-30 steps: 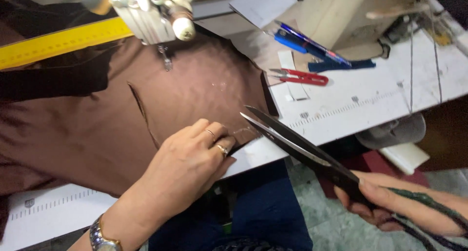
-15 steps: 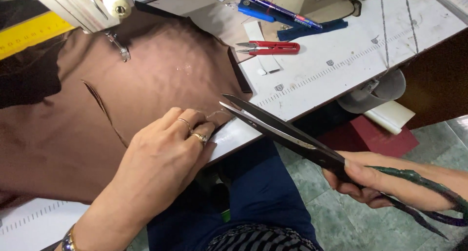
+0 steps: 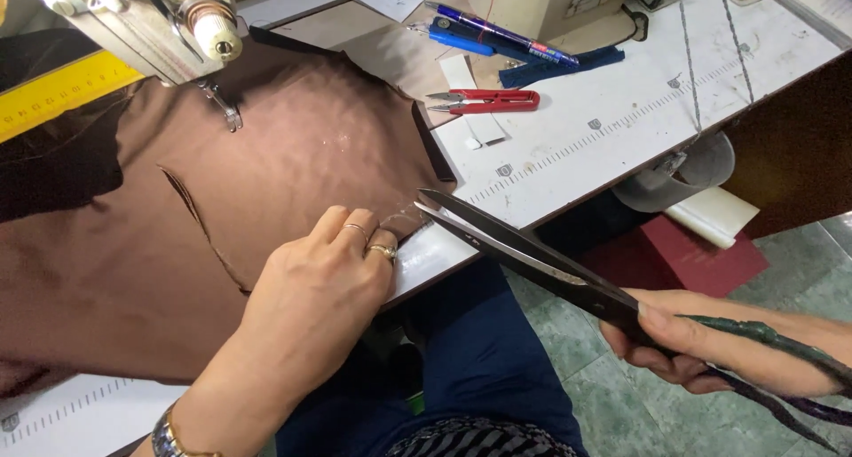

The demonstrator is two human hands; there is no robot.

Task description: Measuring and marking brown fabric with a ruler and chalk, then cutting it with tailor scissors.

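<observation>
Brown thin fabric sheet spread flat over white counter printed with ruler markings, with a curved dark seam or slit near its middle; left hand, rings on two fingers and a metal watch at the wrist, pressed palm-down with curled fingers pinching the fabric's edge at the counter's front rim; right hand off the counter's edge, above the green floor, closed round the dark-wrapped handles of long black-bladed steel shears, blades parted slightly, tips pointing at the fabric edge just beside the left fingertips, apparently not touching it; grey metal sewing machine head above the fabric's far side, presser foot hanging just over the cloth; yellow ruler lying at far left, partly under the machine; small red-handled thread snips lying on the counter beyond the fabric, well apart from both hands; blue pens further back beside a strip of dark blue cloth; blue trousers visible below the counter edge, between the two hands
</observation>
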